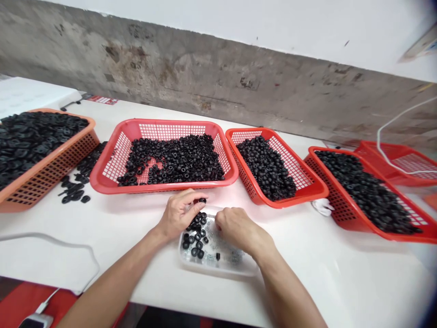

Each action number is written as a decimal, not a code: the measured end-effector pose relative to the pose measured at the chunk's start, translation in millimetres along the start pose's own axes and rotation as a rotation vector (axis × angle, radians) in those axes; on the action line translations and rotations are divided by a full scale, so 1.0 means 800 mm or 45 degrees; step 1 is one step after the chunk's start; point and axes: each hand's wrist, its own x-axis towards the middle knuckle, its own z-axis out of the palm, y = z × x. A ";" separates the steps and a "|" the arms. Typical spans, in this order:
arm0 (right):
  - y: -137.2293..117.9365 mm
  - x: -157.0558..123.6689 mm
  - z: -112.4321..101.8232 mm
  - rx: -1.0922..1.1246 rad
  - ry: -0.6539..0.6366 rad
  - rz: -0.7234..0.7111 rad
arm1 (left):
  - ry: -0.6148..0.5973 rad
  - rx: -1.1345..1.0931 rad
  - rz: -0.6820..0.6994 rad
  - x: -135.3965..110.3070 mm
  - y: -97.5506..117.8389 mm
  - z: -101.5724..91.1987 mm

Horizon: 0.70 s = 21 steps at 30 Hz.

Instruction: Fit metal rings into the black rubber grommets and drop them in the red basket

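Note:
My left hand (177, 214) pinches a small black rubber grommet (202, 200) between its fingertips, just above a shallow clear plastic tray (218, 269). Several similar black grommets (196, 237) lie in that tray, on a speckled, glittery layer. My right hand (235, 226) rests over the tray's middle with its fingers curled down. Whatever lies under those fingers is hidden. Both hands sit close together, just in front of a red mesh basket (164, 182) heaped with black grommets.
Two more red mesh baskets (276, 168) (341, 209) of black grommets stand to the right, and an orange basket (51, 168) of larger black rings stands left. Loose black rings (73, 191) lie on the white table (307, 259). A white cable (382, 146) runs at the right.

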 end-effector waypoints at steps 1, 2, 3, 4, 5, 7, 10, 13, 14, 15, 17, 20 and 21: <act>0.000 0.001 0.001 0.006 0.004 -0.001 | 0.002 -0.004 0.000 0.000 0.000 0.000; 0.000 0.002 0.001 0.014 0.008 -0.003 | 0.003 -0.007 -0.002 0.000 0.001 0.000; 0.001 0.002 0.001 0.024 0.012 -0.005 | 0.003 -0.008 -0.005 0.000 0.001 0.000; 0.002 0.001 0.001 0.035 0.015 -0.007 | 0.004 -0.006 -0.007 0.001 0.001 0.000; 0.005 -0.001 0.000 0.041 0.019 -0.009 | 0.005 -0.004 -0.011 0.001 0.001 0.000; 0.012 -0.007 -0.006 0.096 0.056 -0.019 | 0.006 0.000 -0.015 0.000 0.001 0.000; 0.024 -0.018 -0.019 0.410 0.256 -0.099 | 0.004 -0.006 -0.014 0.000 0.004 -0.001; 0.030 -0.024 -0.030 0.916 0.576 -0.202 | -0.008 -0.070 -0.062 -0.001 0.014 -0.002; 0.030 -0.024 -0.033 1.061 0.671 -0.220 | -0.013 -0.137 -0.116 -0.002 0.020 -0.003; 0.029 -0.023 -0.034 1.182 0.756 -0.228 | -0.018 -0.231 -0.194 -0.002 0.026 -0.003; 0.026 -0.020 -0.035 1.336 0.885 -0.233 | -0.041 -0.470 -0.376 -0.002 0.038 -0.003; 0.019 -0.015 -0.032 1.422 0.980 -0.251 | -0.091 -0.795 -0.548 0.004 0.053 -0.004; 0.017 -0.014 -0.032 1.428 0.991 -0.255 | -0.102 -0.867 -0.568 0.008 0.056 -0.005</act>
